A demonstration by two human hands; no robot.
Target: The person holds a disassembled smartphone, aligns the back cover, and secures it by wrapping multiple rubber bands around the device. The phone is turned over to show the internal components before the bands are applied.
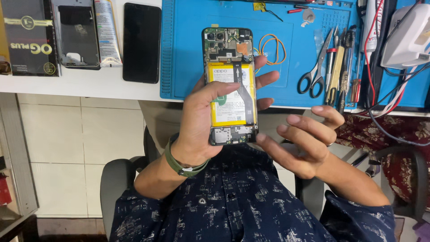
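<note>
Black glass of a spare phone [141, 42] lies flat on the white bench, well left of the grip and apart from it. Nearer, the left hand [201, 123] wraps an opened phone [230, 85], thumb across its yellow battery [230, 96], fingers clamped behind, holding it upright above the lap. Just right of the grip, the right hand [302, 141] hovers empty, fingers spread, one fingertip near the phone's lower corner. Beyond, scissors [316, 67] rest on the blue mat [183, 49].
</note>
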